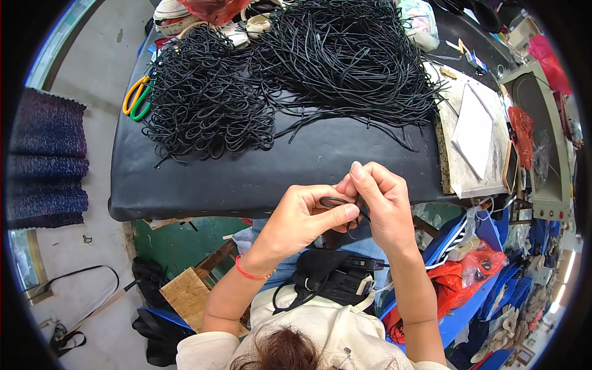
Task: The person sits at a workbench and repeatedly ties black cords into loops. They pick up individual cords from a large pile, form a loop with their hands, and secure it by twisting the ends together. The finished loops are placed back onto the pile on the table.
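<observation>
Both hands meet just off the black table's (246,179) near edge: left hand (302,219) and right hand (382,203) pinch a looped black cord (336,201). Cord heaps (345,61) and scissors (137,97) lie beyond; grey concrete floor (92,123) alongside.

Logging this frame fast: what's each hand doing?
Left hand: closed, pinching the black cord loop.
Right hand: closed on the same cord.
</observation>
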`<state>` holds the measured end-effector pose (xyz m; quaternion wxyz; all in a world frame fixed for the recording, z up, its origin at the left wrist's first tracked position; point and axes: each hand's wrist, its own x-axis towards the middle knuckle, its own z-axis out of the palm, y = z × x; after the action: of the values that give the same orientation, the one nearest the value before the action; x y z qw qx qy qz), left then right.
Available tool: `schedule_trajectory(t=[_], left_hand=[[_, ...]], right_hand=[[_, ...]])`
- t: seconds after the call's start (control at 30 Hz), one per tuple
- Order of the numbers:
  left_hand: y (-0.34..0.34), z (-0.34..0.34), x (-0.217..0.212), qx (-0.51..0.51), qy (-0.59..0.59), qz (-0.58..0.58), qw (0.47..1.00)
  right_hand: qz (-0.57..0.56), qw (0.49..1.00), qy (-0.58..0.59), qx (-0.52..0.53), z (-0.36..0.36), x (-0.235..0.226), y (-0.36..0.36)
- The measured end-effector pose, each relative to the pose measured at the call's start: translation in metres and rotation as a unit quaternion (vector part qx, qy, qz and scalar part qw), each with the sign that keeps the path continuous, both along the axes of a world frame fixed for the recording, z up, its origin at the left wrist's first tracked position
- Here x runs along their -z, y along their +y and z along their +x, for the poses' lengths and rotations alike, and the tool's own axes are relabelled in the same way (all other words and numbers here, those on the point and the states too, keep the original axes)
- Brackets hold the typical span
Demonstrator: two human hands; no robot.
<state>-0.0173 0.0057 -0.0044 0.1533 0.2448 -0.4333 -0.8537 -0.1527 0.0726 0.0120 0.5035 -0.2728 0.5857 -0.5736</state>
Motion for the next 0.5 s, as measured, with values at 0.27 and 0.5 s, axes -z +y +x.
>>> schedule_trajectory(t=[0.27, 0.5], left_hand=[[0.002, -0.009, 0.013, -0.177, 0.056, 0.077, 0.980], [0.014, -0.009, 0.013, -0.201, 0.032, -0.023, 0.979]], right_hand=[[0.027, 0.998, 0.044, 0.025, -0.007, 0.003, 0.012], [-0.026, 0.995, 0.099, 0.005, 0.001, 0.004, 0.016]])
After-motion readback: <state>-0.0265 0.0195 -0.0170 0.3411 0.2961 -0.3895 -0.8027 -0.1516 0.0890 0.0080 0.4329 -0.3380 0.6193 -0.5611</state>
